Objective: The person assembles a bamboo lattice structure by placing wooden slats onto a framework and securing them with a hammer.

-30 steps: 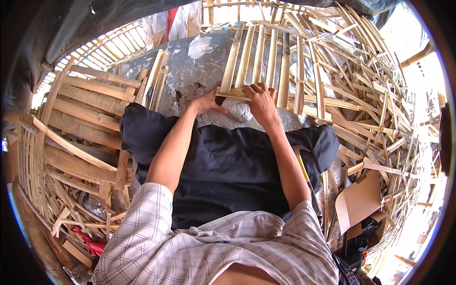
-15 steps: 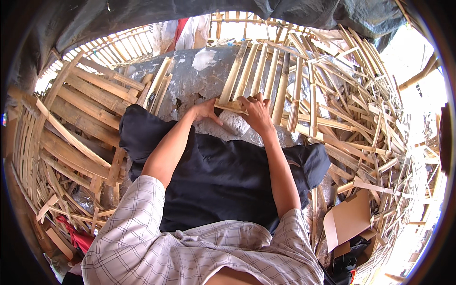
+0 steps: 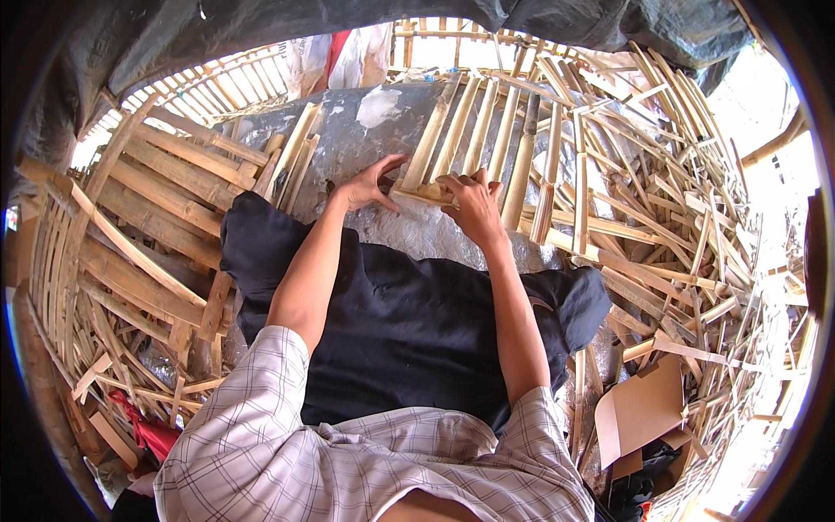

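Note:
A bamboo frame (image 3: 420,192) lies ahead of me, with several split slats (image 3: 452,130) running away from its near cross strip. My right hand (image 3: 474,204) curls its fingers over the right part of that cross strip. Just off the frame's near left corner is my left hand (image 3: 367,185), its thumb and fingers spread and nothing in them. Under the frame is a worn, silvery-grey plastic sheet (image 3: 348,135). Black cloth (image 3: 400,322) covers my lap.
Stacked bamboo panels (image 3: 156,217) stand at the left. A heap of loose bamboo strips (image 3: 670,191) fills the right side. An open cardboard box (image 3: 639,409) sits at the lower right. Dark sheeting (image 3: 261,39) hangs overhead.
My left hand has shifted up and outward from the frame's corner. The pale, rough block that showed below the cross strip no longer shows. My right hand stays on the strip.

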A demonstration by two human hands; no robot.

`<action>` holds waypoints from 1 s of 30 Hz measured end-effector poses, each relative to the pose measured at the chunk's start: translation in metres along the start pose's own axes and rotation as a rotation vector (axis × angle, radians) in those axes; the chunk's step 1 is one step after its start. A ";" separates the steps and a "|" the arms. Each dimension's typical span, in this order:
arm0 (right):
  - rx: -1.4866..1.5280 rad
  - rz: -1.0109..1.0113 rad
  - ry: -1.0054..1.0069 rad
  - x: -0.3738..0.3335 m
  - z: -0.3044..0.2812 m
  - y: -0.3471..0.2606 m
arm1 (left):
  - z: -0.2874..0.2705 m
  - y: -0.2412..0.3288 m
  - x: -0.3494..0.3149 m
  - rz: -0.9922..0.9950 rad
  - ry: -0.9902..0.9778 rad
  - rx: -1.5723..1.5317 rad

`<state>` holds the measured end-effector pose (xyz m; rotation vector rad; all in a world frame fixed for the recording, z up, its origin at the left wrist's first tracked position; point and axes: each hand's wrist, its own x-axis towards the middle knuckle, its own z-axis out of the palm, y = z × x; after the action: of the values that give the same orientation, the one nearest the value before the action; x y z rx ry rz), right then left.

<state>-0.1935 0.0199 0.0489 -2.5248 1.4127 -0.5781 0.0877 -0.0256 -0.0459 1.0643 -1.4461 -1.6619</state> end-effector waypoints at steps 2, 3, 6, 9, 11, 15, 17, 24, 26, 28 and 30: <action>0.012 0.021 -0.010 0.002 0.004 -0.002 | -0.005 0.001 -0.003 -0.003 0.023 0.110; 0.022 0.023 -0.012 0.003 0.005 -0.004 | -0.008 0.001 -0.005 -0.002 0.034 0.220; -0.007 0.038 -0.002 -0.001 0.004 0.007 | 0.017 0.039 -0.007 0.041 0.022 0.388; -0.055 0.017 0.019 -0.003 0.006 0.007 | 0.026 0.046 -0.011 0.158 0.015 0.398; -0.047 0.018 0.003 0.001 0.003 -0.001 | 0.020 0.037 -0.009 0.277 0.033 0.571; -0.134 -0.024 0.045 -0.001 0.005 -0.004 | 0.018 0.029 -0.006 0.235 0.080 0.503; -0.151 -0.039 0.048 0.001 0.006 -0.007 | 0.016 0.025 -0.005 0.251 0.087 0.481; -0.094 -0.013 0.065 -0.002 0.007 0.001 | 0.039 0.051 -0.011 0.183 0.165 0.670; -0.066 0.005 0.055 -0.002 0.002 -0.002 | 0.034 0.044 -0.009 0.216 0.184 0.650; -0.068 0.021 0.034 -0.004 0.002 0.003 | 0.033 0.042 -0.006 0.212 0.164 0.581; -0.100 0.014 0.042 -0.006 0.009 0.009 | 0.025 0.033 -0.005 0.208 0.160 0.624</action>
<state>-0.1998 0.0200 0.0361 -2.5919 1.5085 -0.5744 0.0665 -0.0157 -0.0118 1.2800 -1.9456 -0.9676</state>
